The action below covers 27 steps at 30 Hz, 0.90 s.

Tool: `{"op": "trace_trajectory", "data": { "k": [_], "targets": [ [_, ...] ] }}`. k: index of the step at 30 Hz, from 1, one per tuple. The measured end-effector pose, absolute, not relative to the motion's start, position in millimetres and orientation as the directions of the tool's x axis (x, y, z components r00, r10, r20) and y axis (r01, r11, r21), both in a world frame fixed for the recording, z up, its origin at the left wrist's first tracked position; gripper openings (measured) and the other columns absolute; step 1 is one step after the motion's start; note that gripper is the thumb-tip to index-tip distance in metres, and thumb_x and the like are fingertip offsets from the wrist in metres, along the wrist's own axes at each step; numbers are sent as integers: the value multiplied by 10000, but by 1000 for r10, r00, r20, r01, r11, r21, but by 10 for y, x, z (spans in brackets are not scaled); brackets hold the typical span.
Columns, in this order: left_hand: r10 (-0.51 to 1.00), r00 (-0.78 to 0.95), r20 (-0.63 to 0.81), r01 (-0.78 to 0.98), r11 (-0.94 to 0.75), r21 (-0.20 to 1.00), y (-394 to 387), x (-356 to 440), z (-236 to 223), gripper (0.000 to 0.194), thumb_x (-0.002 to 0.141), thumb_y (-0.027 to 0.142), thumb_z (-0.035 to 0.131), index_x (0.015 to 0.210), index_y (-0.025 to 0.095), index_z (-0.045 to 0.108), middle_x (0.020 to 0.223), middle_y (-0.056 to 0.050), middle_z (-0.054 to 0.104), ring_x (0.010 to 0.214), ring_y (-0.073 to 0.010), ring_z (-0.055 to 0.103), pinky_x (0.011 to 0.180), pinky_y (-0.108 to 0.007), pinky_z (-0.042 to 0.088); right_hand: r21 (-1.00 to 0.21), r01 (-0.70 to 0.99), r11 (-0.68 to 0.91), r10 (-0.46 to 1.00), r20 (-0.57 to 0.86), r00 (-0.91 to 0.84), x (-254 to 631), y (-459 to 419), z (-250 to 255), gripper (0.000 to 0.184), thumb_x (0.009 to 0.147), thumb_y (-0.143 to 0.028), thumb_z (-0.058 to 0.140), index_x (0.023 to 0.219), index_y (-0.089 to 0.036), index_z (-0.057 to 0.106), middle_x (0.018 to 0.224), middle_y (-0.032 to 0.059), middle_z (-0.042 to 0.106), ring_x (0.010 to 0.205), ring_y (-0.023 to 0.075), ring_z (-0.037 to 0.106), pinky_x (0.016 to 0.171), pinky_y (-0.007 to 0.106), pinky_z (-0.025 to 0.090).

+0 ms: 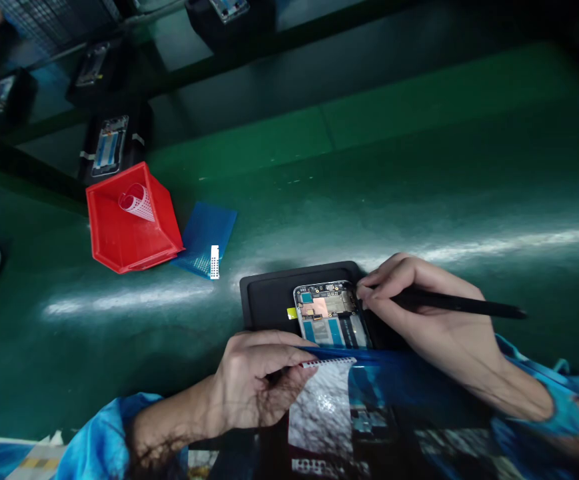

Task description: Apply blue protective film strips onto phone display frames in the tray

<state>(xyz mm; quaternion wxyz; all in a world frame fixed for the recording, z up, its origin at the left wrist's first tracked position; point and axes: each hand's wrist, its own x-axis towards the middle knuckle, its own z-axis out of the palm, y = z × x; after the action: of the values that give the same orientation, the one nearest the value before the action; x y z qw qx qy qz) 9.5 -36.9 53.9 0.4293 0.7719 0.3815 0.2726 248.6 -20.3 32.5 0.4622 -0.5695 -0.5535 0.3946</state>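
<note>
A: Where was the opened phone?

B: In its black tray on the counter, just under the right hand fingers, pinched on a stylus.

A: The risk?

B: Its tip might have scratched exposed parts; the left hand fingers, clamped on a film sheet, could have slipped.

two hands, one open phone, one red bin, one black stylus.

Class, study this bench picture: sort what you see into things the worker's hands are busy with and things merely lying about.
In use:
- opened phone in the black holder
- black stylus-like tool, held by the right hand
- blue sheet of small parts, pinched by the left hand

Lying about:
- red bin with curled strip
- blue sheet beside it
- other phones in holders behind
</note>
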Motion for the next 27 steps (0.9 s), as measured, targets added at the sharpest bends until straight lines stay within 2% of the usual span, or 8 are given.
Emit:
{"op": "trace_trajectory", "data": {
  "k": [7, 14, 24, 27],
  "targets": [
    [826, 556, 96, 359, -342, 869, -365, 85, 528, 231, 741, 60, 706, 934, 185, 683, 947, 13, 742, 839, -73, 749, 820, -59, 561, -931, 326, 161, 984, 178, 22, 2510, -262, 286, 236, 854, -155, 737, 681, -272, 627, 755, -25, 687, 759, 142, 701, 683, 258, 551],
    [821, 560, 109, 344, -350, 871, -359, 94, 539, 214, 750, 52, 691, 927, 172, 685, 947, 2, 742, 832, -65, 750, 821, -44, 554, -913, 351, 209, 975, 221, -6, 2518, -249, 251, 241, 872, -134, 733, 713, -272, 616, 784, -36, 681, 780, 121, 697, 702, 234, 557],
    [822, 558, 117, 334, -351, 875, -363, 97, 547, 206, 745, 45, 690, 914, 162, 688, 925, -6, 745, 802, -68, 754, 799, -47, 563, -824, 449, 344, 939, 315, -140, 2553, -332, 231, 252, 875, -66, 695, 773, -282, 615, 883, -19, 704, 840, 155, 701, 690, 289, 559],
    [822, 558, 115, 334, -348, 876, -360, 97, 551, 211, 750, 40, 682, 923, 163, 684, 936, -6, 743, 822, -67, 751, 811, -45, 558, -821, 452, 348, 936, 326, -129, 2545, -336, 227, 252, 877, -70, 696, 776, -285, 611, 884, -21, 700, 828, 159, 697, 683, 299, 565]
  ]
}}
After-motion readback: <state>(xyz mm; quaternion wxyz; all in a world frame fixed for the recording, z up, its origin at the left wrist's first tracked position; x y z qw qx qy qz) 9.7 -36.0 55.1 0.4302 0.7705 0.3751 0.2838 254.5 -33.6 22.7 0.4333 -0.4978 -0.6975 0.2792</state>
